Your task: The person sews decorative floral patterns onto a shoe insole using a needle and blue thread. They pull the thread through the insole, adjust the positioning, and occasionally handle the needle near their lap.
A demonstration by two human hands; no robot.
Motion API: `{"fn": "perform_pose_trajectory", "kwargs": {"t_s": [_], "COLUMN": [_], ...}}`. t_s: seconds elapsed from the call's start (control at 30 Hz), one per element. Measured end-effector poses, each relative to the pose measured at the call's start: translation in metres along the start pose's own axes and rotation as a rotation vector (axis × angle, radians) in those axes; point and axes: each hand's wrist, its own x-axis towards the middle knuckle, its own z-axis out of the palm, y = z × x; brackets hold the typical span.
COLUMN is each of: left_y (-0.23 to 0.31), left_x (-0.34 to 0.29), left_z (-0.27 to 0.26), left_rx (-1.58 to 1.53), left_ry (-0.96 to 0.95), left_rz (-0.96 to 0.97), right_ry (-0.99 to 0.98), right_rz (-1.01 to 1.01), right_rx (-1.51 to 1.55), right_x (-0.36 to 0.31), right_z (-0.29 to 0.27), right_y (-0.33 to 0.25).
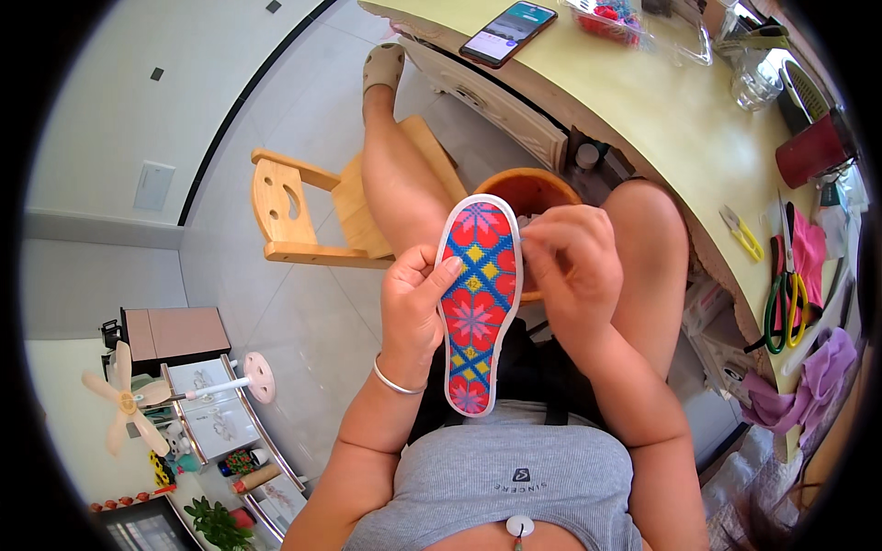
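An embroidered insole [480, 317] with a white rim is held up in front of my lap, its red, pink, blue and yellow flower pattern facing me. My left hand [415, 298] grips its left edge, the thumb lying on the patterned face. Close to the insole's upper right edge, my right hand [579, 262] has thumb and forefinger pinched together. Whatever sits in that pinch, if anything, is too small to make out. Behind the insole and my right hand, an orange-brown bucket [528, 188] is partly hidden.
A yellow table [634, 101] curves along the right, bearing a phone [508, 33], yellow snips [741, 233], scissors [787, 298], a glass [756, 83] and a dark red cup [813, 151]. A wooden chair [280, 202] stands ahead to the left, and a fan [127, 400] at far left.
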Motion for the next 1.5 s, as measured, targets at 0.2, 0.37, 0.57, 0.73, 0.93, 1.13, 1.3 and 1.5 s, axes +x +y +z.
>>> {"fn": "perform_pose_trajectory", "kwargs": {"t_s": [0.2,0.37,0.57,0.73,0.93,1.13,1.3,1.5], "left_y": [-0.004,0.000,0.022,0.012,0.007,0.004,0.002,0.004], "left_x": [-0.013,-0.011,0.001,-0.010,-0.017,-0.020,-0.021,-0.022], "left_z": [0.009,-0.001,-0.046,-0.014,0.008,0.014,0.013,0.017], "left_rx": [0.301,0.383,0.592,0.446,0.395,0.370,0.372,0.390], "left_ry": [0.022,0.113,0.316,0.217,0.095,0.088,0.082,0.084], "left_rz": [0.173,0.249,0.418,0.363,0.307,0.310,0.313,0.332], "right_ry": [-0.122,-0.074,0.452,0.472,-0.157,-0.207,-0.196,-0.187], "right_rz": [-0.251,0.437,0.121,0.137,-0.008,-0.114,-0.124,-0.130], "right_rx": [-0.198,0.950,1.091,0.544,-0.004,-0.084,-0.092,-0.102], "right_x": [-0.006,0.004,0.065,0.052,0.008,-0.004,-0.006,-0.007], "right_z": [0.017,-0.005,-0.181,-0.108,-0.006,0.007,0.008,0.007], "right_y": [-0.012,-0.047,0.016,-0.010,-0.035,-0.029,-0.027,-0.026]}}
